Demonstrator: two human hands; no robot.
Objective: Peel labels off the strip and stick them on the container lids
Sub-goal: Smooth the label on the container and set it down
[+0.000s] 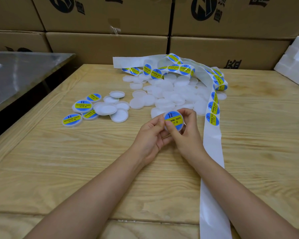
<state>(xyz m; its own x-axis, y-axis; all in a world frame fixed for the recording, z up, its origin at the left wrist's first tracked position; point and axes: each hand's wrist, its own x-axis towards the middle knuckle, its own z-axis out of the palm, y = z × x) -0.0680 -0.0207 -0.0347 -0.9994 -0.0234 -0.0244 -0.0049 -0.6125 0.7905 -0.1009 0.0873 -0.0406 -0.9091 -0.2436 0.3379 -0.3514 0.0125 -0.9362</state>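
Observation:
Both hands hold one white lid (175,121) with a blue and yellow round label on it, above the middle of the wooden table (59,161). My left hand (151,135) grips its left edge. My right hand (186,130) grips its right side, thumb on the label. The white label strip (212,144) runs from the near table edge past my right forearm up to a tangled heap at the back, with several labels still on it (212,111). A pile of plain white lids (171,94) lies behind the hands.
Several labelled lids (83,106) and a few plain ones (114,109) lie in a group at the left. Stacked cardboard boxes (107,45) wall the back. A metal table (24,73) stands at the left, white foam blocks (295,61) at the right.

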